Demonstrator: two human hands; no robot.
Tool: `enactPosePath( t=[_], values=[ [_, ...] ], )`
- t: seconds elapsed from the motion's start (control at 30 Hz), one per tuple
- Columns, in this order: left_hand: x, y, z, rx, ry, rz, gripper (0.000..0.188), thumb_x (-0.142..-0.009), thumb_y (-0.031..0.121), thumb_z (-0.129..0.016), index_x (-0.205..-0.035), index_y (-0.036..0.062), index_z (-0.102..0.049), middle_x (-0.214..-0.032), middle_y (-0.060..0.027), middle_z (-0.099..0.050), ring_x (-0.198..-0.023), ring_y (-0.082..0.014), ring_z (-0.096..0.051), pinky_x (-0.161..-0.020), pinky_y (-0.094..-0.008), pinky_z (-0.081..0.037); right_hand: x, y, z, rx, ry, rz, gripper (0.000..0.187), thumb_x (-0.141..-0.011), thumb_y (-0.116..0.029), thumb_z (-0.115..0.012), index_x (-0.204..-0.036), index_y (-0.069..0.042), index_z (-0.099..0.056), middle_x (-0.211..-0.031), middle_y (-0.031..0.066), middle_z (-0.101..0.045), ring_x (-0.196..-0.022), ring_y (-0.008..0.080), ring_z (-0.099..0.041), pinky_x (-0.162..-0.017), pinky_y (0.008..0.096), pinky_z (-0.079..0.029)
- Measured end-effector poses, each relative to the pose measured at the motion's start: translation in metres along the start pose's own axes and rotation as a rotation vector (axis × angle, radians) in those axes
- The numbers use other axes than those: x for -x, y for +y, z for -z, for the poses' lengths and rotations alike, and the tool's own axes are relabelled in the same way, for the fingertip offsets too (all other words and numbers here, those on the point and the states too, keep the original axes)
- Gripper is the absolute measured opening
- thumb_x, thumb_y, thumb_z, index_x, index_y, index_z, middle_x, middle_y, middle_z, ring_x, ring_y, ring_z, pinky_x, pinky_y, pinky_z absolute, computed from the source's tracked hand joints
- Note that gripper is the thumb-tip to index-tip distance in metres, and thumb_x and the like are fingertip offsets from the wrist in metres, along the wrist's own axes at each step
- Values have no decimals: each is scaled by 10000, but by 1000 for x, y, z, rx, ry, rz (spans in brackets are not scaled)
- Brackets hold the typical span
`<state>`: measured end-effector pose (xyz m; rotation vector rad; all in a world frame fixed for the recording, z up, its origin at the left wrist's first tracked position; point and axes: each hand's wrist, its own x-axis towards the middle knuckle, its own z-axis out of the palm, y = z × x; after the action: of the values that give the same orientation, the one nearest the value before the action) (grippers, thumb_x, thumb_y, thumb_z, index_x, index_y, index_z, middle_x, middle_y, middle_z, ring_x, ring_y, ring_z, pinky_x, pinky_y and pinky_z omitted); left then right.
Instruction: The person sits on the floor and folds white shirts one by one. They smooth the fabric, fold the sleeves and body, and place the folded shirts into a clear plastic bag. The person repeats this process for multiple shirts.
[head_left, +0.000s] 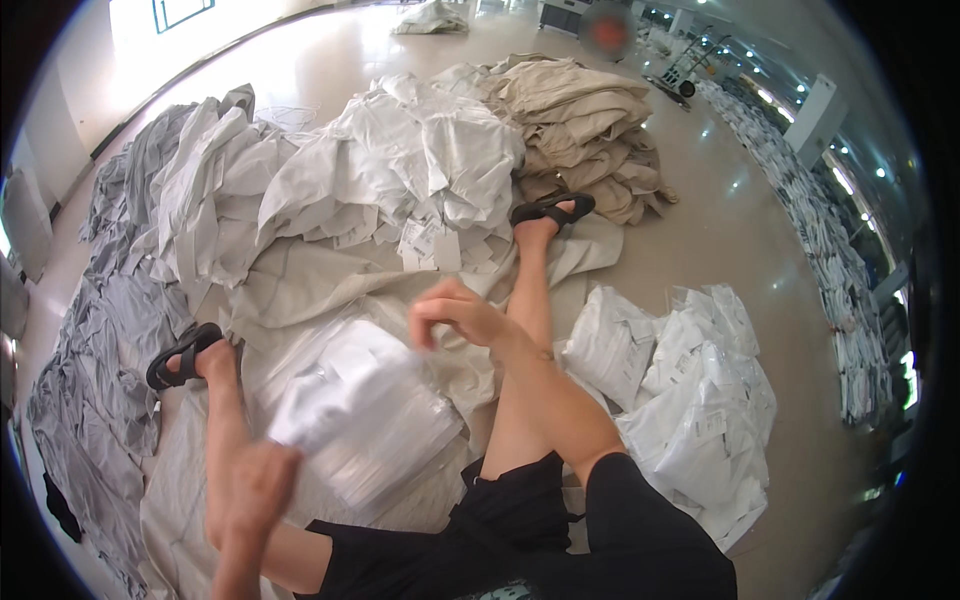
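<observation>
A white folded garment [345, 385], smeared by motion, lies over a stack of clear plastic bags [400, 450] between my legs. My left hand [263, 482] is closed at the near left corner of this garment and looks to grip it, though blur softens the fingers. Past the garment's far right corner, my right hand [458, 312] is raised with its fingers curled down. Its fingertips are blurred, and what they hold, if anything, cannot be made out.
A beige cloth [300, 275] covers the floor under the bags. Beyond it rise heaps of white garments [420, 150], tan garments [570, 110] and grey garments [100, 320]. Bagged white garments [690, 400] are piled at my right. A hand truck [685, 75] stands far off.
</observation>
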<state>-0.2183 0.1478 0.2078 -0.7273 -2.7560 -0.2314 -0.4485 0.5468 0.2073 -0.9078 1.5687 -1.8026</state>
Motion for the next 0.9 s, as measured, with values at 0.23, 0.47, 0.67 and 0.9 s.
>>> enactPosePath(
  t=[0.23, 0.47, 0.67, 0.9],
  values=[
    [17, -20, -165, 549, -235, 463, 486, -929, 331, -829, -1267, 29, -654, -1080, -221, -713, -936, -383, -712, -825, -474, -576, -17, 172, -68, 871, 373, -108, 695, -1043, -470, -660, -1592, -68, -521, -1655, 208, -479, -1526, 400, -446, -1267, 521, -349],
    [7, -51, -277, 1159, -152, 1463, 784, -904, 512, -858, -1282, -142, -649, -1077, -242, -757, -934, -292, -762, -775, -386, -600, -46, 271, -151, 1370, 261, -195, 879, -956, -760, -599, -1680, -291, -428, -1795, 151, -241, -1671, 420, -122, -1318, 680, -43],
    [-13, -35, -264, 1251, -40, 1452, 656, -933, 410, -854, -1286, -116, -684, -1138, -189, -762, -973, -256, -751, -794, -397, -603, -47, 290, -150, 1315, 281, -179, 898, -976, -805, -527, -1707, -307, -373, -1809, 153, -196, -1678, 417, -94, -1324, 664, -51],
    [-44, -21, -198, 1770, -27, 1199, 588, -974, 301, -800, -1369, -107, -645, -1269, -187, -744, -1112, -303, -751, -995, -459, -618, 1, 274, -102, 691, 923, -105, 1085, -902, -576, -826, -1649, 43, -341, -1662, 321, -377, -1569, 442, -358, -1292, 494, -308]
  ],
)
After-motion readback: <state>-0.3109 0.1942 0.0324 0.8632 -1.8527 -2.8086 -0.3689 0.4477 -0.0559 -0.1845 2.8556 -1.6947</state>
